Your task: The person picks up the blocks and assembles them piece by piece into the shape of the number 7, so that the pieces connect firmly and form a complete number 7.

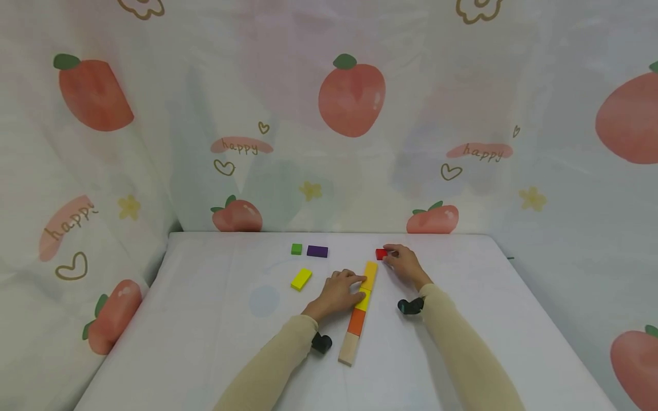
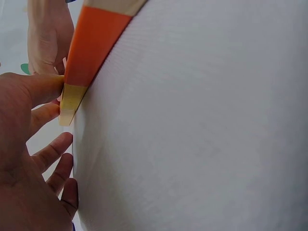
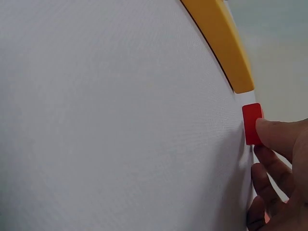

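My right hand (image 1: 404,264) pinches a small red block (image 3: 251,124) between thumb and fingers, just beyond the far end of a row of blocks. In the right wrist view a gap shows between the red block and the orange-yellow block (image 3: 226,45) that ends the row. My left hand (image 1: 336,294) lies along the row's left side, fingers spread, thumb (image 2: 45,89) and index fingertip touching the blocks' side. From far to near, the row runs orange-yellow, a yellow block (image 1: 362,300), an orange block (image 1: 357,322) and a plain wood block (image 1: 348,349).
Left of the row lies a loose yellow block (image 1: 301,279). Farther back are a green block (image 1: 296,249) and a purple block (image 1: 317,251). A white cloth covers the table (image 1: 205,319), and a fruit-printed curtain (image 1: 288,85) stands behind it.
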Demonstrator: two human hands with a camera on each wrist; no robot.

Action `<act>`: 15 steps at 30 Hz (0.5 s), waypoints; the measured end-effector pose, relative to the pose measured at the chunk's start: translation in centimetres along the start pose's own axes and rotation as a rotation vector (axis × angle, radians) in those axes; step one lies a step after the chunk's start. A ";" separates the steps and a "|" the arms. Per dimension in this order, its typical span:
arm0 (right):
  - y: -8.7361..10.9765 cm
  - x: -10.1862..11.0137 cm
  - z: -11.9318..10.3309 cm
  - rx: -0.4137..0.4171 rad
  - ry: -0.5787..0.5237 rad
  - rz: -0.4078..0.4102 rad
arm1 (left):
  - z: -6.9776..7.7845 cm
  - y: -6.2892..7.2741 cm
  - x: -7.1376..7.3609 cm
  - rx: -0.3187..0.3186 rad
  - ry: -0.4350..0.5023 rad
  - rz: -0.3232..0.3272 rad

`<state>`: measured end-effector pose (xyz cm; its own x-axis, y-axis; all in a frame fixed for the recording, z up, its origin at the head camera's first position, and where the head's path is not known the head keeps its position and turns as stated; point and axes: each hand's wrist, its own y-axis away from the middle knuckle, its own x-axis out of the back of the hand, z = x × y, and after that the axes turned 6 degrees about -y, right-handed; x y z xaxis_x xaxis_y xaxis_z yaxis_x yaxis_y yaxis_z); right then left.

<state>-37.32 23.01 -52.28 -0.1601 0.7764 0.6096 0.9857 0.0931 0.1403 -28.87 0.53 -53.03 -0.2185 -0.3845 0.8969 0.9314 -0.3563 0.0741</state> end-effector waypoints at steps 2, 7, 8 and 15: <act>0.0 0.0 0.0 0.004 0.010 0.001 | 0.0 0.0 0.0 -0.001 -0.002 0.003; -0.1 -0.1 0.1 -0.001 0.021 0.007 | 0.0 0.0 -0.1 -0.002 -0.007 0.005; -0.2 -0.1 0.2 -0.002 0.023 0.007 | 0.0 0.0 -0.1 -0.002 -0.007 0.005; 0.0 -0.2 0.4 0.032 0.038 0.035 | 0.0 0.0 0.0 -0.002 -0.007 0.005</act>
<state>-37.30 23.11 -52.73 -0.1272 0.7553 0.6429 0.9918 0.0867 0.0943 -28.84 0.55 -53.05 -0.2123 -0.3805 0.9001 0.9317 -0.3567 0.0690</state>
